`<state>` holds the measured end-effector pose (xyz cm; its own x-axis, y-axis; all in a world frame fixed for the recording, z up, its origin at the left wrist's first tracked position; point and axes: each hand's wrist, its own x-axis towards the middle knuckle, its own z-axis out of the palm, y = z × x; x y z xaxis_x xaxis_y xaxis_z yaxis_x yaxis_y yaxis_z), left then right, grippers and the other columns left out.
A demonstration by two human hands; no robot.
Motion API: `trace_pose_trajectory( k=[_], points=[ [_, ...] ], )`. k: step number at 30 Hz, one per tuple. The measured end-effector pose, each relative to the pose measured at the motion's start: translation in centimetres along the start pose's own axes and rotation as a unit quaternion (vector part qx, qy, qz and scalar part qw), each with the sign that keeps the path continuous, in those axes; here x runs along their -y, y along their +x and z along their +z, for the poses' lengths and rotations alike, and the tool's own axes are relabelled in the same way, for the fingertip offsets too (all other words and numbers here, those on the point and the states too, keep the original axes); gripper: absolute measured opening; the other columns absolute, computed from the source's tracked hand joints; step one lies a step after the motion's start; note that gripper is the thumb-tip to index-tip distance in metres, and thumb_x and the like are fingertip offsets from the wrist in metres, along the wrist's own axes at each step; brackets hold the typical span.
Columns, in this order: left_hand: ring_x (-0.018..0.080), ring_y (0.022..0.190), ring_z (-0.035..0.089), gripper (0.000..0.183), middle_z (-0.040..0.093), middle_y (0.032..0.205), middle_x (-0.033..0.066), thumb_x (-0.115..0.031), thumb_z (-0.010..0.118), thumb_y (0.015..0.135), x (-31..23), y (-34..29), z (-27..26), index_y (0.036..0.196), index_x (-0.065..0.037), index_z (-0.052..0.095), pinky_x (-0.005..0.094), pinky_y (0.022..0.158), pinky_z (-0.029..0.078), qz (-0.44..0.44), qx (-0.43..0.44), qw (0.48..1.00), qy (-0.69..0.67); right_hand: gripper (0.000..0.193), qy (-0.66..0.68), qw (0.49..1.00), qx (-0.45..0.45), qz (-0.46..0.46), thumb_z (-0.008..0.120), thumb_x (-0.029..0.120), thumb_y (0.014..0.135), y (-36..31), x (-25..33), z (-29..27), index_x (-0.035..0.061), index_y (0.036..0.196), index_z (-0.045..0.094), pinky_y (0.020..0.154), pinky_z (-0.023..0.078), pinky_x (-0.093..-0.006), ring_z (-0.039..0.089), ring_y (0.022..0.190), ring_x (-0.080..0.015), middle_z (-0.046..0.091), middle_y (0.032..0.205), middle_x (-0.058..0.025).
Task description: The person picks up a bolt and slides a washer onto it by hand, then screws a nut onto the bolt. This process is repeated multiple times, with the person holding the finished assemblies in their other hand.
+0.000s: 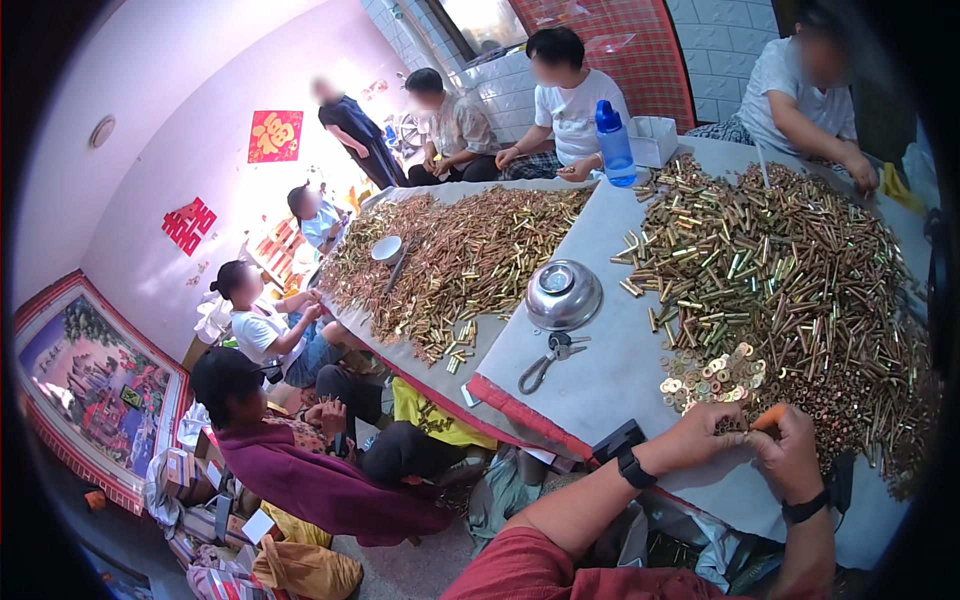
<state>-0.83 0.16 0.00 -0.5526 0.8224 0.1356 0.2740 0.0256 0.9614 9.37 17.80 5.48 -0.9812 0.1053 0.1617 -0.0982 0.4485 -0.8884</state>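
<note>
My left hand (705,437) and my right hand (787,452) meet over the near edge of the table, fingers pinched together. Small metal pieces show between the fingertips, too small to name. An orange cover wraps one finger of the right hand. Just beyond the left hand lies a spread of flat golden washers (715,377). A heap of small nut-like rings (832,408) is beside the right hand. Farther back rises a large pile of brass-coloured metal tubes (770,260).
An upturned steel bowl (564,295) and keys with a carabiner (549,360) lie left of my hands. Beyond are a second tube pile (460,250), a white bowl (386,248) and a blue bottle (615,145). Several people sit around the table, one in maroon (320,470) at left.
</note>
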Motion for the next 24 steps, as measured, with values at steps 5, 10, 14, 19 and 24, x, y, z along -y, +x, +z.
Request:
trace_pose_trajectory(
  k=[5, 10, 14, 19, 24],
  points=[
    [0.0162, 0.084, 0.061, 0.022, 0.065, 0.089, 0.0083, -0.022, 0.069, 0.091, -0.3, 0.1, 0.1, 0.096, -0.002, 0.062, 0.0303, 0.079, 0.049, -0.001, -0.014, 1.000, 0.021, 0.029, -0.096, 0.994, -0.038, -0.044, 0.077, 0.024, 0.081, 0.0, -1.2, 0.9, 0.0006, 0.082, 0.060, 0.057, 0.044, -0.0290, 0.055, 0.062, -0.0151, 0.057, 0.071, -0.0068],
    [0.0166, 0.086, 0.061, 0.024, 0.064, 0.091, 0.0081, -0.025, 0.068, 0.092, 0.4, 0.2, -0.2, 0.096, -0.002, 0.061, 0.0309, 0.080, 0.048, -0.004, -0.029, 1.000, -0.004, 0.027, 0.041, 0.996, -0.076, -0.017, 0.075, 0.023, 0.084, 0.3, -1.2, 1.7, 0.0011, 0.087, 0.059, 0.059, 0.043, -0.0277, 0.053, 0.066, -0.0137, 0.057, 0.078, -0.0060],
    [0.0168, 0.087, 0.060, 0.023, 0.064, 0.091, 0.0079, -0.023, 0.068, 0.091, 0.5, 0.0, 0.2, 0.096, -0.002, 0.061, 0.0310, 0.081, 0.048, 0.003, -0.040, 0.999, -0.011, 0.023, -0.048, 0.997, -0.051, -0.034, 0.072, 0.020, 0.087, 0.0, -1.9, 1.5, 0.0016, 0.088, 0.059, 0.059, 0.043, -0.0278, 0.052, 0.066, -0.0134, 0.057, 0.081, -0.0059],
    [0.0211, 0.085, 0.061, 0.017, 0.063, 0.090, 0.0118, -0.015, 0.068, 0.087, -0.1, 0.0, 1.5, 0.096, -0.002, 0.062, 0.0336, 0.080, 0.049, 0.011, -0.098, 0.994, -0.039, 0.016, -0.040, 0.999, -0.005, -0.016, 0.065, 0.012, 0.092, -1.4, -4.1, -0.1, 0.0025, 0.104, 0.059, 0.064, 0.046, -0.0246, 0.054, 0.072, -0.0086, 0.059, 0.087, -0.0015],
    [0.0235, 0.098, 0.063, 0.025, 0.067, 0.100, 0.0116, -0.020, 0.067, 0.089, 0.9, -0.2, 0.9, 0.107, -0.003, 0.066, 0.0351, 0.089, 0.049, -0.034, -0.144, 0.989, -0.025, 0.012, 0.252, 0.956, -0.051, 0.140, 0.059, 0.010, 0.095, -0.3, -1.4, 2.0, 0.0032, 0.104, 0.058, 0.064, 0.046, -0.0239, 0.054, 0.074, -0.0067, 0.059, 0.088, 0.0004]
  ],
)
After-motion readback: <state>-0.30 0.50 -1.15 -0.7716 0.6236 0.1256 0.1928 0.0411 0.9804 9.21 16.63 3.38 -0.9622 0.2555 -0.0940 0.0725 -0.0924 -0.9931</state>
